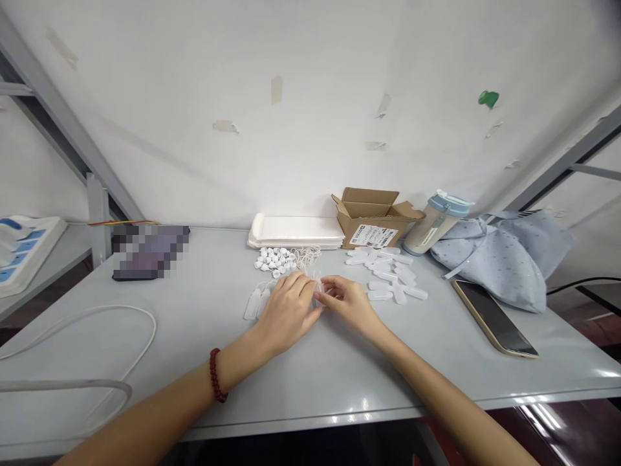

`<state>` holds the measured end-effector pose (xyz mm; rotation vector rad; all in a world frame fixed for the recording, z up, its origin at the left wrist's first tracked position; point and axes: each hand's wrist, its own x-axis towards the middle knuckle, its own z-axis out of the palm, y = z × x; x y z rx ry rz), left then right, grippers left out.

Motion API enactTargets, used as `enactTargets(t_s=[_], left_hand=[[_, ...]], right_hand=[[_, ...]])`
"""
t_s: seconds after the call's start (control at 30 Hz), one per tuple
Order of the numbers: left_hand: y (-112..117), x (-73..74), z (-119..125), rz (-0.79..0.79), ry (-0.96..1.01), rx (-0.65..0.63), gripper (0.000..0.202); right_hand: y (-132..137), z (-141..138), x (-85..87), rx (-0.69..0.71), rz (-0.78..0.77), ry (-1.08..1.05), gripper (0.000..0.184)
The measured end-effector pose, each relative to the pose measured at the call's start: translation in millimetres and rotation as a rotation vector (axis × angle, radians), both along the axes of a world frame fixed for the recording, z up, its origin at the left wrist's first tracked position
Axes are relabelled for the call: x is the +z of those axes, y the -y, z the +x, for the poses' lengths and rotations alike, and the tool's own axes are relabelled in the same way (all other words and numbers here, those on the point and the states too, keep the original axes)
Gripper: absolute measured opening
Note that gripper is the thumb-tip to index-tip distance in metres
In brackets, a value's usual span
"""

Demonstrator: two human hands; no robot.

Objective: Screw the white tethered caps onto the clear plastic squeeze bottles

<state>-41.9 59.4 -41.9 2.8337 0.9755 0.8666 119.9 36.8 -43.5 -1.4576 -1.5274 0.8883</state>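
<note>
My left hand (287,312) and my right hand (350,304) meet at the middle of the table, fingers bent in a pinch. Between their fingertips is a small translucent plastic tag (318,285), partly covered by the fingers. Beside my left hand lie a couple of translucent tags (253,304) with thin cords, one partly behind the hand. Just beyond my hands are a heap of small white caps (275,259) and a tangle of white cords (306,257). Several loose translucent tags (381,275) are spread to the right of my right hand.
Behind the heaps stand a stack of white trays (301,228) and an open cardboard box (371,220). To the right are a tumbler (436,223), a pale blue cloth bag (499,252) and a phone (492,317). A white cable (145,310) loops over the left side.
</note>
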Motion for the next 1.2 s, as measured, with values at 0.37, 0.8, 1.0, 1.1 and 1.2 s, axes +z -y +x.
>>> enactTargets(t_s=[0.37, 0.8, 1.0, 1.1, 1.2], left_hand=[[2.1, 0.0, 1.5, -0.047, -0.108, 0.052, 0.018], [0.3, 0.9, -1.9, -0.048, -0.109, 0.039, 0.019], [-1.7, 1.2, -4.2, -0.03, -0.12, 0.028, 0.02], [-1.1, 1.0, -4.8, -0.032, -0.119, 0.024, 0.021], [-1.1, 0.1, -5.5, -0.035, -0.106, 0.01, 0.022]], right_hand=[[0.3, 0.5, -0.4, 0.047, -0.07, 0.133, 0.023], [0.0, 1.7, 2.1, 0.094, -0.06, 0.154, 0.019], [0.8, 2.2, 2.4, 0.101, -0.071, 0.134, 0.02], [1.9, 1.8, 4.0, 0.104, -0.093, 0.104, 0.02], [2.4, 1.1, 5.0, 0.095, -0.112, 0.076, 0.02]])
